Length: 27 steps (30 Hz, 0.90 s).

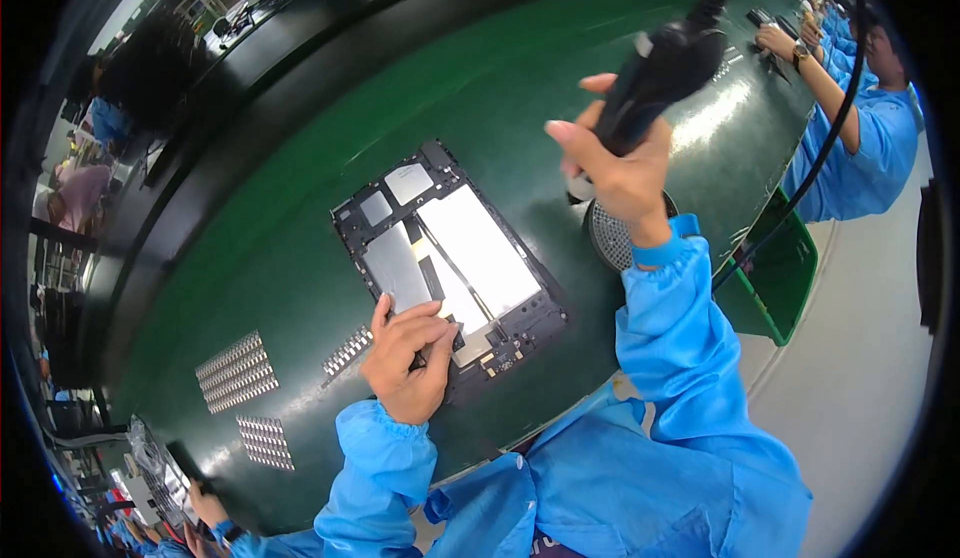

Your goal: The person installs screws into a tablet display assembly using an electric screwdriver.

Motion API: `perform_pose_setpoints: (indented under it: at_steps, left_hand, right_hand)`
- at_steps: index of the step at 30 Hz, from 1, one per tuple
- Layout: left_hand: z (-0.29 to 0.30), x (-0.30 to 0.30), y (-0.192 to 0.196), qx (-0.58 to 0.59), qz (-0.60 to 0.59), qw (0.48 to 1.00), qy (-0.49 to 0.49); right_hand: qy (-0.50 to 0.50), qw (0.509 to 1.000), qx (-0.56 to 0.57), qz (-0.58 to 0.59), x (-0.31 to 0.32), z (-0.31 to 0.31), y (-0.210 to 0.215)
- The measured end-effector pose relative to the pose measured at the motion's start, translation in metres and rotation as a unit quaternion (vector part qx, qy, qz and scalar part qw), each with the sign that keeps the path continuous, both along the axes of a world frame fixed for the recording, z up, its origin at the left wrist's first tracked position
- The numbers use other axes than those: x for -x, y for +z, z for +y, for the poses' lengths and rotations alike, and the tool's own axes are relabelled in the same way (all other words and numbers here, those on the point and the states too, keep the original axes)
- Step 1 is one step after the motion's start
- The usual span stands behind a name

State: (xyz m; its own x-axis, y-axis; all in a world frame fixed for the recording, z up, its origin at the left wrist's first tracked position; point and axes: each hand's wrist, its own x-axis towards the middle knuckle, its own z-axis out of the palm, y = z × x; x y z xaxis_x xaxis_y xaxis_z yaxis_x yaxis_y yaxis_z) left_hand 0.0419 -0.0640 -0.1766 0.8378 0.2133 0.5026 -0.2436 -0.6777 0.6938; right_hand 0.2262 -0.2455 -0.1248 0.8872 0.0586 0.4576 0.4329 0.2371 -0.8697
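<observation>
An opened tablet [480,248] lies on the green bench in front of me, its silver battery areas, shield plates and dark frame exposed. At its near left corner is my left hand [410,363], thumb and fingertips drawn together over the inner parts. A small dark piece shows by those fingertips; whether they grip it is hidden. My right hand [625,163] is closed round a black corded electric screwdriver [660,78], held slanted to the right of the tablet. The tool's lower end is near a round perforated metal dish [610,236], partly covered by my hand and wrist.
Strips of small metal parts lie left of the tablet: a large set [237,372], a smaller set [265,442] and a short one [347,352]. A green bin [775,278] stands beyond the bench's right edge. A black cable [835,128] hangs there. Co-workers sit at both sides.
</observation>
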Motion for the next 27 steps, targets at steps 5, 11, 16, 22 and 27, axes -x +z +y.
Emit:
perform_pose_setpoints:
  at_steps: [5,11,16,22,27]
  left_hand:
    - [0.004,-0.001,0.000,0.032,-0.001,0.999,-0.008]
    - [0.011,-0.004,0.001,0.051,0.017,0.999,0.005]
    - [0.010,-0.005,-0.001,0.046,0.030,0.998,-0.003]
    - [0.007,-0.007,-0.002,0.039,0.024,0.999,0.000]
    - [0.007,-0.010,-0.001,0.043,0.025,0.999,-0.013]
  right_hand:
    - [0.007,0.999,0.010,-0.048,-0.006,0.022,0.009]
    - [-0.016,0.998,0.064,-0.019,-0.006,-0.021,0.004]
    - [0.001,0.999,0.048,-0.013,-0.004,0.000,-0.002]
    - [0.019,0.998,0.002,-0.058,-0.013,0.033,-0.002]
    - [0.002,0.999,-0.010,-0.039,-0.008,0.016,0.004]
